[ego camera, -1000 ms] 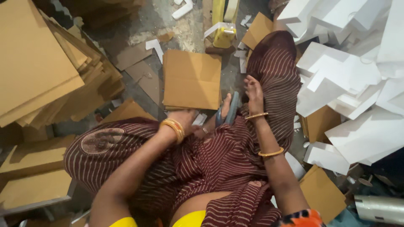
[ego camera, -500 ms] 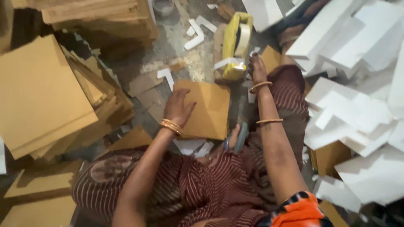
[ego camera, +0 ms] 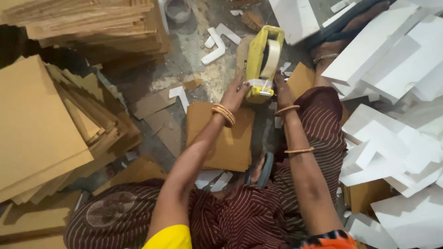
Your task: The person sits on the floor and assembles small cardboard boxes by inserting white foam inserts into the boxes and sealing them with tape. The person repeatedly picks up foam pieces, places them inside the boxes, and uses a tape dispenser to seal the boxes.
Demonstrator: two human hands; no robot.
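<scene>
Left hand (ego camera: 234, 94) reaching forward, fingers curled onto the near left edge of a yellow tape dispenser (ego camera: 262, 62), orange bangles (ego camera: 224, 115) at the wrist. Right hand (ego camera: 279, 87) just beside it on the right, fingers closed on the dispenser's lower front end, where a strip of clear tape (ego camera: 259, 84) shows; thin bangles (ego camera: 287, 109) along that forearm. Dispenser upright between both hands, roll of tape at its far top. Directly below the left wrist, a flat brown cardboard sheet (ego camera: 224, 140) on the floor. Further left of that hand, fanned stacks of cardboard panels (ego camera: 50, 129). Right of the right hand, a heap of white foam pieces (ego camera: 392, 106). Beyond both hands, small white foam scraps (ego camera: 217, 44) on the dusty floor (ego camera: 194, 60). Underneath the arms, striped maroon cloth (ego camera: 258, 212) over the lap.
</scene>
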